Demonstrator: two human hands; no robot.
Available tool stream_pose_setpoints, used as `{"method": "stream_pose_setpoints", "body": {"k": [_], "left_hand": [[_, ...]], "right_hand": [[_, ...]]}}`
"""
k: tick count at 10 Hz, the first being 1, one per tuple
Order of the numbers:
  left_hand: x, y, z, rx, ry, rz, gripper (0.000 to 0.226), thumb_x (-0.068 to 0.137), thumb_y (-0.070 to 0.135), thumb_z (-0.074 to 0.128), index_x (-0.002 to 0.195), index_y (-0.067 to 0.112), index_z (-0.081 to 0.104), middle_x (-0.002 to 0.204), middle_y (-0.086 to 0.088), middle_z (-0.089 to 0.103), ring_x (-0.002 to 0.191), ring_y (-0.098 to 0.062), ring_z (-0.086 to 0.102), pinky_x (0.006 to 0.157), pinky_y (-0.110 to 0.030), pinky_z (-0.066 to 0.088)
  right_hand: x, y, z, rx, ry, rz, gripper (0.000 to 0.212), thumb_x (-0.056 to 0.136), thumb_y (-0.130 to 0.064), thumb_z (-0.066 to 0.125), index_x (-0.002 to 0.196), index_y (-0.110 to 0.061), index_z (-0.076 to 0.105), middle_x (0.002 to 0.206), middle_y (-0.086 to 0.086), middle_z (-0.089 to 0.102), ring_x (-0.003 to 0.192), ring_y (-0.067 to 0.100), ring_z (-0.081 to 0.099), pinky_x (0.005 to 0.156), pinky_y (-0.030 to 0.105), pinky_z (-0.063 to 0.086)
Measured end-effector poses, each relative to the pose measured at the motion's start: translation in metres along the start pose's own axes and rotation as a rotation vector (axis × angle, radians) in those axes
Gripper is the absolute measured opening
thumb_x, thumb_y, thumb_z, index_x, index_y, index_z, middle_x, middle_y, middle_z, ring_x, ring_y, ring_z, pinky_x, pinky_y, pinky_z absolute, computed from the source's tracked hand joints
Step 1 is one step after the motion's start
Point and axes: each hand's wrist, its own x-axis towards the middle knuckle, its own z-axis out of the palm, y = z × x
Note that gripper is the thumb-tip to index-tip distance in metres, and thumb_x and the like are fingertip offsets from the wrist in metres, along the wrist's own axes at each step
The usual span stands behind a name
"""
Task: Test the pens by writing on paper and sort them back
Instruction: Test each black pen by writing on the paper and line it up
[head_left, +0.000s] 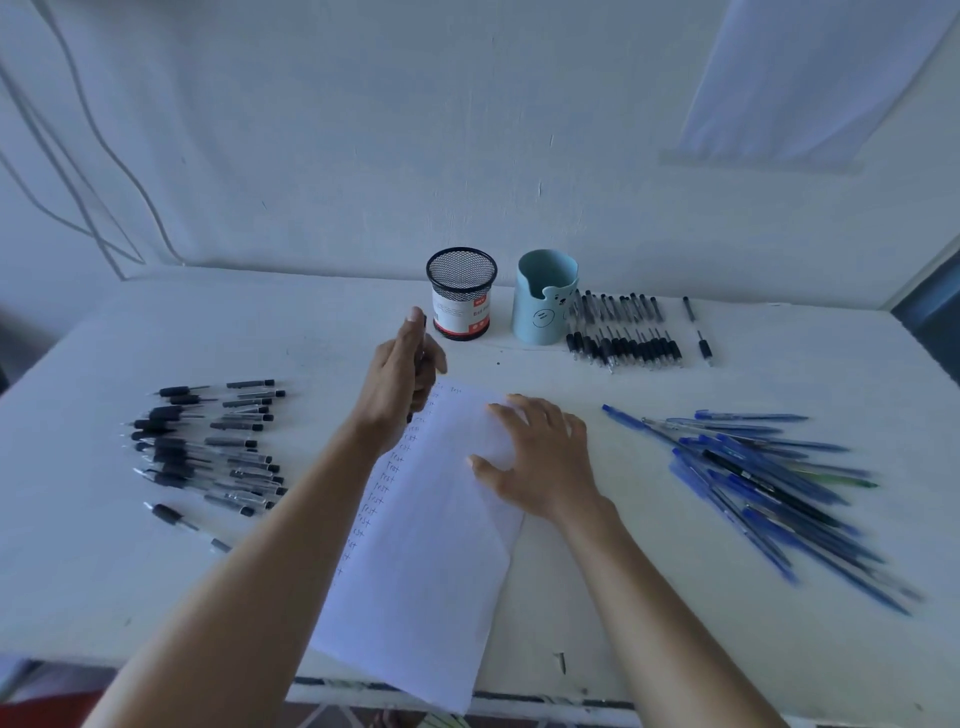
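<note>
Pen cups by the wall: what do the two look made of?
Black cup: likely metal wire mesh, matt black; the open weave shows at its rim, with a printed white and red label round its lower half. Teal cup: smooth, opaque, matt, with a moulded notch; probably plastic, possibly silicone.

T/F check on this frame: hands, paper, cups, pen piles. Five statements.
1. The left hand holds a pen. True.
2. The right hand lies flat on the paper. True.
3. The blue pens lie left of the paper. False: the blue pens lie to its right, and the black pens lie to its left.
4. The mesh cup stands right of the teal cup. False: the mesh cup stands left of the teal cup.
5. The paper is blank. False: handwriting runs down its left edge.
</note>
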Motion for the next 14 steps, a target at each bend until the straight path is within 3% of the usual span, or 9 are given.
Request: {"method": "stream_pose_setpoints", "body": {"k": [2, 4, 5, 6, 7, 8, 9, 11, 14], "left_hand": [[-0.003, 0.001, 0.008, -0.279, 0.012, -0.158, 0.052, 0.086, 0.043, 0.035, 0.045, 0.012, 0.038, 0.042, 0.003, 0.018, 0.045, -0.012, 0.004, 0.047, -0.023, 0.005], [0.005, -0.01, 0.013, -0.209, 0.083, -0.041, 0.021, 0.099, 0.015, 0.05, 0.104, 0.015, 0.07, 0.09, -0.006, 0.063, 0.042, -0.013, 0.025, 0.044, -0.025, 0.015], [0.013, -0.017, 0.016, -0.207, 0.147, -0.042, 0.034, 0.095, -0.009, 0.04, 0.105, 0.004, 0.069, 0.083, -0.016, 0.06, 0.042, -0.015, 0.043, 0.04, -0.02, 0.029], [0.021, -0.022, 0.016, -0.278, 0.103, -0.028, 0.034, 0.105, 0.015, 0.034, 0.113, 0.005, 0.065, 0.102, -0.01, 0.065, 0.073, -0.021, 0.063, 0.064, -0.025, 0.049], [0.028, -0.026, 0.017, -0.175, 0.09, -0.041, 0.056, 0.108, 0.043, 0.029, 0.106, 0.002, 0.067, 0.097, -0.011, 0.066, 0.074, -0.022, 0.064, 0.07, -0.027, 0.053], [0.032, -0.028, 0.021, 0.025, 0.111, -0.022, 0.033, 0.103, 0.025, 0.055, 0.09, -0.002, 0.068, 0.09, -0.02, 0.071, 0.076, -0.025, 0.073, 0.078, -0.031, 0.06], [0.031, -0.03, 0.022, 0.184, 0.104, -0.009, 0.012, 0.085, 0.008, 0.078, 0.084, 0.001, 0.068, 0.079, -0.014, 0.074, 0.07, -0.019, 0.072, 0.072, -0.028, 0.06], [0.032, -0.033, 0.021, 0.363, 0.26, -0.002, 0.021, 0.073, 0.0, 0.067, 0.062, 0.006, 0.05, 0.054, -0.017, 0.059, 0.038, -0.017, 0.048, 0.043, -0.023, 0.036], [0.035, -0.036, 0.02, 0.583, 0.275, 0.01, 0.025, 0.063, -0.007, 0.052, 0.058, 0.004, 0.031, 0.054, -0.008, 0.031, 0.051, -0.016, 0.022, 0.04, -0.024, 0.017]], "right_hand": [[-0.009, 0.006, 0.004, 0.082, 0.075, -0.024, 0.083, 0.068, -0.079, 0.032, 0.137, -0.033, 0.044, 0.157, -0.006, 0.03, 0.147, 0.017, 0.022, 0.119, 0.038, 0.016], [-0.01, 0.006, 0.003, 0.085, 0.031, -0.048, 0.081, 0.078, -0.079, 0.027, 0.143, -0.03, 0.034, 0.165, -0.001, 0.012, 0.151, 0.018, 0.007, 0.121, 0.043, 0.006], [-0.009, 0.006, 0.005, 0.028, -0.015, -0.08, 0.076, 0.089, -0.073, 0.024, 0.154, -0.034, 0.015, 0.167, -0.004, -0.004, 0.153, 0.016, -0.008, 0.121, 0.047, -0.005], [-0.006, 0.007, 0.007, -0.069, -0.087, -0.102, 0.075, 0.093, -0.07, 0.018, 0.157, -0.036, -0.002, 0.166, -0.004, -0.014, 0.151, 0.017, -0.018, 0.12, 0.051, -0.015], [-0.004, 0.007, 0.009, -0.064, -0.101, -0.09, 0.076, 0.092, -0.07, 0.018, 0.158, -0.035, 0.002, 0.166, -0.004, -0.011, 0.152, 0.018, -0.016, 0.12, 0.051, -0.014], [-0.004, 0.006, 0.01, -0.047, -0.07, -0.088, 0.081, 0.085, -0.073, 0.013, 0.157, -0.036, 0.007, 0.167, -0.004, -0.006, 0.153, 0.019, -0.012, 0.12, 0.053, -0.01], [-0.003, 0.006, 0.009, -0.038, -0.056, -0.081, 0.085, 0.08, -0.075, 0.008, 0.156, -0.036, 0.011, 0.167, -0.004, -0.003, 0.153, 0.02, -0.008, 0.12, 0.053, -0.007], [-0.002, 0.005, 0.01, -0.021, -0.039, -0.07, 0.085, 0.08, -0.076, 0.015, 0.155, -0.037, 0.015, 0.167, -0.005, 0.002, 0.153, 0.019, -0.004, 0.121, 0.053, -0.006], [-0.001, 0.004, 0.01, -0.003, -0.023, -0.058, 0.088, 0.076, -0.077, 0.014, 0.154, -0.038, 0.019, 0.167, -0.005, 0.005, 0.153, 0.019, -0.001, 0.121, 0.052, -0.005]]}}
